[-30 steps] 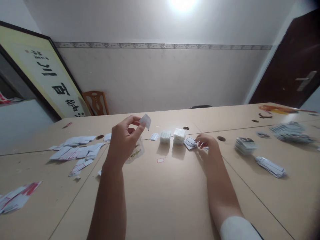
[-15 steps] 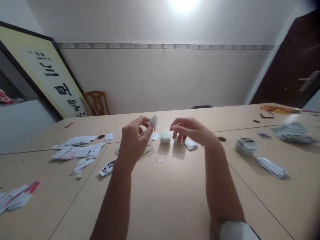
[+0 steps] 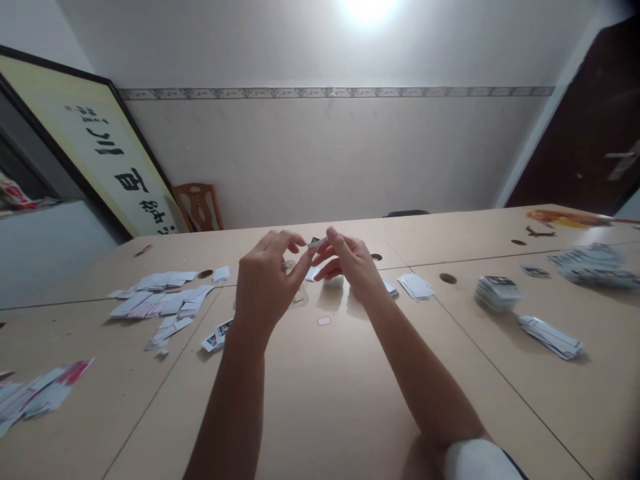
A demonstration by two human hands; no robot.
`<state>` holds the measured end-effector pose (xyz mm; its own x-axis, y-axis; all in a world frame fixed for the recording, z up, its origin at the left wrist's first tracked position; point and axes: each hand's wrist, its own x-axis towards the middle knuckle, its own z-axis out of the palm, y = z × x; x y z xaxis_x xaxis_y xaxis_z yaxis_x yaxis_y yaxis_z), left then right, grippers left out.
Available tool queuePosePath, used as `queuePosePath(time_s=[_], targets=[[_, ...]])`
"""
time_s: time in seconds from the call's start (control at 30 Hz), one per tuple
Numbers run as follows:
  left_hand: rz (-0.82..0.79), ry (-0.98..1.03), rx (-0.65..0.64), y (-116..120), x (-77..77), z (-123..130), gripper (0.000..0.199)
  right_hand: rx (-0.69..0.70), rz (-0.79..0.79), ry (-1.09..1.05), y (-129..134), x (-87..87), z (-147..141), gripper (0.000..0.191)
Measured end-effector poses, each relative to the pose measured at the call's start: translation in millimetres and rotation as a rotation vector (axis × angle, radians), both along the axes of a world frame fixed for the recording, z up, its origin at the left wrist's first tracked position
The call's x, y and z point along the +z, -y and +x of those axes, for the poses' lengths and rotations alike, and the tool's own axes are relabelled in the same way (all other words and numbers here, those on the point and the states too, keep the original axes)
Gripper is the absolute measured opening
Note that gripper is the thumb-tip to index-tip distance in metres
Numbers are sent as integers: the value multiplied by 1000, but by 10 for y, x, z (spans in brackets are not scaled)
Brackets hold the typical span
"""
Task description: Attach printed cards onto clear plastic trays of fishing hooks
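Observation:
My left hand [image 3: 267,283] pinches a small pale card [image 3: 316,245] between thumb and fingers, raised above the table. My right hand [image 3: 353,267] meets it from the other side, thumb and fingertips closed on the card's right end. Whether it is one card or two is too small to tell. Below my right hand, a white stack [image 3: 333,283] is partly hidden. A small red-edged white label [image 3: 324,321] lies flat nearer to me. Behind my left wrist, picture cards [image 3: 216,337] are partly covered.
White paper strips [image 3: 160,301] spread over the left of the table [image 3: 320,400], with more strips [image 3: 43,395] at the near left. White cards [image 3: 416,286] lie right of my hands. Farther right are a card stack [image 3: 497,292], a strip bundle [image 3: 550,337] and blurred packets [image 3: 597,267].
My right hand has moved left from above the white stacks to the card in my left hand and now grips it too. The card has tilted flatter.

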<state>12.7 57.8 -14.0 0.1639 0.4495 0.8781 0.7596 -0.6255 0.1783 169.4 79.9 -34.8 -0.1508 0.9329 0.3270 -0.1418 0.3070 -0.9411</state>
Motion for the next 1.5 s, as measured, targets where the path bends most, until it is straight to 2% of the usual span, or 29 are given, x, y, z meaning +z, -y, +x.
queuePosePath(time_s=[0.23,0.37,0.53,0.83,1.0,1.07,1.13,1.23,1.3,1.37,1.5], targets=[[54,-96,19,-15,-27,3,9,5,-39,-118,27,22,23,49],[64,-124,24,-24,-43,-6,13,-2,-13,-134,32,13,30,37],[-9,-171,40,-40,-50,1,15,-33,-21,-192,-29,-38,28,22],[-142,-125,35,-56,-45,20,23,-138,71,-296,-64,-52,16,19],[-253,-116,-21,-71,-33,11,23,-237,121,-377,-123,-70,49,23],[-276,-104,-30,-71,-26,8,22,-263,151,-364,-102,-53,68,33],[-260,-67,-22,-67,-24,1,20,-209,175,-303,-35,-24,69,58],[-222,10,-10,-57,-29,-19,18,-3,166,-187,109,7,35,101],[-228,55,-17,-53,-32,-30,17,120,142,-116,190,4,8,119],[-243,92,-30,-55,-31,-28,18,175,126,-46,235,-14,-7,129],[-252,124,-44,-63,-22,18,19,172,137,27,240,-53,-6,131]])
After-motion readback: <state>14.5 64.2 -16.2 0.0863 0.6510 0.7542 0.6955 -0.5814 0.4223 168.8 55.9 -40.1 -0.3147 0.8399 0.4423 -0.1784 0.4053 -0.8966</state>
